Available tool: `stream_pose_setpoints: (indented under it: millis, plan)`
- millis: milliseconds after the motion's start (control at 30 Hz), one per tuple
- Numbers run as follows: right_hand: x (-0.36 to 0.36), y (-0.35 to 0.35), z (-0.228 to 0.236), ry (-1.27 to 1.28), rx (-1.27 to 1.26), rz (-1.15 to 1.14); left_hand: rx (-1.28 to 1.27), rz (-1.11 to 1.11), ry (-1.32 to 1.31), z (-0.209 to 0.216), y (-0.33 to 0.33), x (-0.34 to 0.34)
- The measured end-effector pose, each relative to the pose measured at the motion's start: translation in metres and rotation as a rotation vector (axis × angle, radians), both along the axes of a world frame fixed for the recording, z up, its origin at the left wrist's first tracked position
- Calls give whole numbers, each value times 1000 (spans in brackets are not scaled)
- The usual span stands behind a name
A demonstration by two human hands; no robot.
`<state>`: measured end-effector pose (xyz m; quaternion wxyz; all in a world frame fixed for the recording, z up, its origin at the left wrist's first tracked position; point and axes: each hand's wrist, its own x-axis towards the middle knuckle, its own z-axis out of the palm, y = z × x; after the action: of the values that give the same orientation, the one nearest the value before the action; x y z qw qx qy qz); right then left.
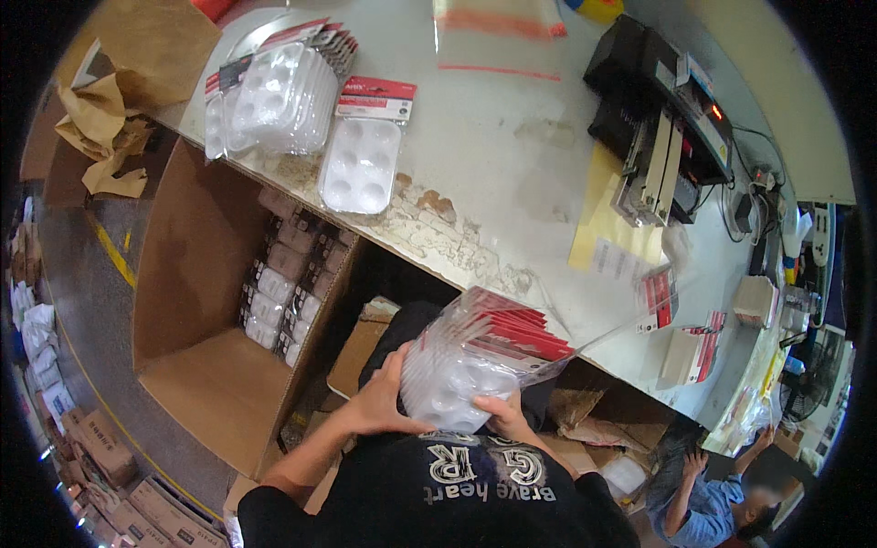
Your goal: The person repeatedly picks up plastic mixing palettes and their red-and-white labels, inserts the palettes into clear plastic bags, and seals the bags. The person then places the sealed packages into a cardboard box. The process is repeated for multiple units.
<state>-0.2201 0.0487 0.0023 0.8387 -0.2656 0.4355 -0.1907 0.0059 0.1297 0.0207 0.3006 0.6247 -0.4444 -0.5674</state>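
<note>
- We have the stack of packed palettes [438,388] between both grips, in front of the body and just short of the near edge of the worktop [493,173]; its front palette faces up toward us.
- Our left grip [379,406] is spread wide around the stack's left end, fingers along the side and thumb at the lower edge. This looks like the steadier hold, so we let it carry the weight.
- Our right grip [507,416] has its thumb on the front palette; its fingers are hidden, so we cannot tell how far they wrap.
- The red header cards [525,333] fan out ahead of the right grip and do not line up. We would even them by nudging the lower edges together rather than tugging at the cards, which could crease.
- Clear film [553,368] juts out to the right of the right grip. We watch that it does not snag on the worktop edge.
- The wrapping looks slick, so the packs may slide over each other; we press with flat fingers across several packs, not with one thumb dug into a hollow.
- Ahead and to the left of the left grip lie a pile of packs [283,100] and a single pack [361,164]. The open carton [196,265] stands to its left, so we hold that elbow in.
</note>
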Motion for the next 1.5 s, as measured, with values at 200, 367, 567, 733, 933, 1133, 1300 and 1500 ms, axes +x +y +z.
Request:
stream_pose_setpoints:
  millis: [200,367,567,733,933,1133,1300,1500]
  plan:
    - [13,-44,2,-108,-246,-269,-365,423,207,18,-60,-31]
    - [45,-102,47,-360,-636,-427,-803,504,515,39,-132,-60]
    - [45,-120,71,-206,-629,-457,-731,580,905,61,-174,-65]
    - [24,-150,82,-402,-792,-304,-945,567,816,53,-186,-56]
    - [38,-136,65,-300,-725,-471,-959,640,793,46,-186,-56]
    - [31,-153,38,-207,-865,-340,-867,713,832,37,-179,-55]
    - [41,-141,43,-313,-661,-413,-970,728,618,35,-184,-51]
    - [68,-135,69,9,-626,-199,-1013,760,655,28,-185,-42]
